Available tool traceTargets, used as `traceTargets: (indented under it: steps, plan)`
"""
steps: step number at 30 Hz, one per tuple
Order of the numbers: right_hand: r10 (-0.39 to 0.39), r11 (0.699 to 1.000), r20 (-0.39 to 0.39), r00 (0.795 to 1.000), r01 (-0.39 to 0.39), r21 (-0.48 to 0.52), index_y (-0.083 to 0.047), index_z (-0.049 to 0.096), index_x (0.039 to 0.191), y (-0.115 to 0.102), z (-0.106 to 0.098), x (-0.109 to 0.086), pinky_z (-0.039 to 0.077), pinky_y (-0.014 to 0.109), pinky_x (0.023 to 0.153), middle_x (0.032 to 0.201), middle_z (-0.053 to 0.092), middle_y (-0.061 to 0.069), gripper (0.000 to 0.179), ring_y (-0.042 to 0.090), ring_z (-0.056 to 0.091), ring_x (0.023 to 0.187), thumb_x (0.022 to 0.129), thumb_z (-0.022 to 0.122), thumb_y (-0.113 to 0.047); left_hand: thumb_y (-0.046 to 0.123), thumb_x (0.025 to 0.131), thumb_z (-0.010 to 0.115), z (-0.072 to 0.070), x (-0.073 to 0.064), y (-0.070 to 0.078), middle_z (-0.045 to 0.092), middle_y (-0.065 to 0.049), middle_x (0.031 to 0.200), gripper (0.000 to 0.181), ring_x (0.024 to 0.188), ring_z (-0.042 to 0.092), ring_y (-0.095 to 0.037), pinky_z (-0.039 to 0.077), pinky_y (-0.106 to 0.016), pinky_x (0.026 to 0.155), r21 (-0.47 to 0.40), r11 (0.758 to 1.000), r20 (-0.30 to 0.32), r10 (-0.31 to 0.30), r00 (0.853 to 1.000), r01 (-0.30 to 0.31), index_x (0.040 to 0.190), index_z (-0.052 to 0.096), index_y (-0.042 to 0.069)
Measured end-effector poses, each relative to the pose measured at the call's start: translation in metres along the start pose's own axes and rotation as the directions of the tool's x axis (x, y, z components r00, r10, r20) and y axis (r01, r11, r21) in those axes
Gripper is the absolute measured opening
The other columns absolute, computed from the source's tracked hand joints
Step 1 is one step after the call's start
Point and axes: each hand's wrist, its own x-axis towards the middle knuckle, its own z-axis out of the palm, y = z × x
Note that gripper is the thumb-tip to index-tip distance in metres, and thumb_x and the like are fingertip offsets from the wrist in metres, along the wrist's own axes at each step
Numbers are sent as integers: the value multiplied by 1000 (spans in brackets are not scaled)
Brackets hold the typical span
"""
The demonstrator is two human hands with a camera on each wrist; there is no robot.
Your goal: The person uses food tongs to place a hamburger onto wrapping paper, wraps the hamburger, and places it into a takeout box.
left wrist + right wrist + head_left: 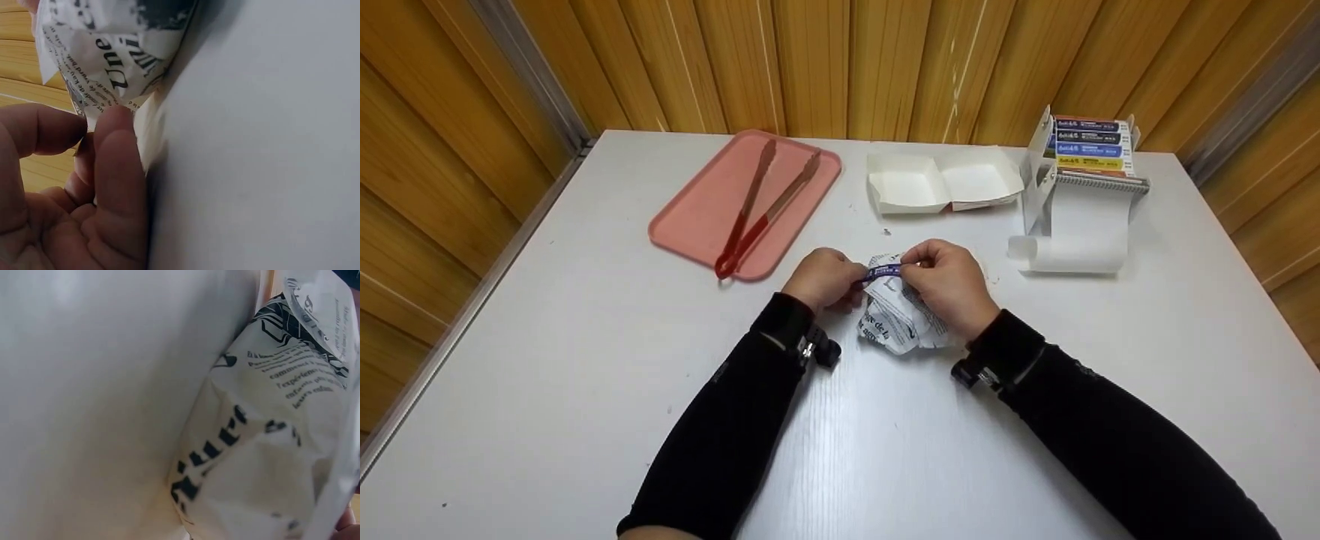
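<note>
A parcel wrapped in newsprint-patterned paper (901, 322) lies on the white table between my hands. Across its top runs a narrow purple sticker strip (883, 271) with pale print. My left hand (826, 279) pinches the strip's left end. At the right end, my right hand (949, 283) grips it between thumb and fingers. The left wrist view shows my left thumb and finger meeting by the folded edge of the wrapper (112, 73). In the right wrist view the printed wrapper (264, 433) fills the right side, and most of that hand is hidden. What the wrapper contains is out of sight.
A pink tray (690, 217) with red-handled tongs (750, 217) stands at the back left. Behind the parcel sits an open white paper box (911, 184). Back right is a rack of label rolls (1087, 146) with a white paper roll (1072, 255) hanging down.
</note>
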Motion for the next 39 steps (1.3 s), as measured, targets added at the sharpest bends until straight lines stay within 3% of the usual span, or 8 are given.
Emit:
traceTargets:
  steps: [6,9,12,15,18,20,32,39]
  plan:
    - [0,1000,-1,1000,0,1,-4,74,101,0,-1,0,47,18,67,82,61,-5,13,11,56,82,90,68,-9,25,91,77,2,1,2,61,2,66,22,56,57,-12,45,-24,50,187,981,-102,73,992,-53,86,59,13]
    - [-1,1000,0,1000,1,2,-4,74,101,1,-1,0,47,18,65,81,61,-5,13,10,56,80,91,69,-10,22,95,75,6,-5,6,61,1,76,20,65,58,-13,46,-26,58,262,957,-167,170,971,-122,92,58,12]
    - [-7,1000,-2,1000,7,-13,-4,74,101,2,-1,1,47,18,65,82,62,-5,13,10,56,80,90,69,-11,19,101,67,13,-17,16,67,-3,91,9,84,64,-18,54,-32,76,366,905,-214,311,926,-219,99,66,11]
    - [-13,1000,0,1000,13,-27,-5,75,102,1,-2,1,49,18,67,83,64,-5,14,10,59,80,91,70,-12,25,103,65,23,-31,26,72,-6,107,17,102,67,-22,55,-38,91,489,824,-175,412,894,-284,109,73,11]
    - [-11,999,14,1000,11,-41,-4,76,104,-1,-4,2,51,18,68,87,70,-2,16,11,61,81,93,68,-13,32,99,71,31,-42,31,73,-7,113,26,105,68,-22,57,-39,93,572,759,-84,432,898,-311,115,76,12]
    - [-4,998,36,999,6,-62,-4,76,106,-3,-7,1,51,18,69,92,73,1,18,11,63,84,95,67,-14,35,96,74,34,-44,30,73,-7,112,29,102,68,-21,57,-38,90,598,739,-54,423,904,-310,115,77,12]
    - [-36,941,153,988,85,-328,-5,80,105,-13,-24,6,49,28,80,105,77,10,20,21,64,96,97,65,-14,35,92,77,34,-37,25,70,-5,106,30,94,63,-19,55,-38,87,551,780,-48,384,922,-296,111,75,11]
    - [-47,912,173,984,113,-395,-8,80,104,-9,-27,5,48,25,67,96,75,7,18,18,62,81,94,66,-14,38,91,78,33,-35,24,71,-3,105,34,96,64,-19,55,-38,87,533,798,-51,363,931,-282,111,75,10]
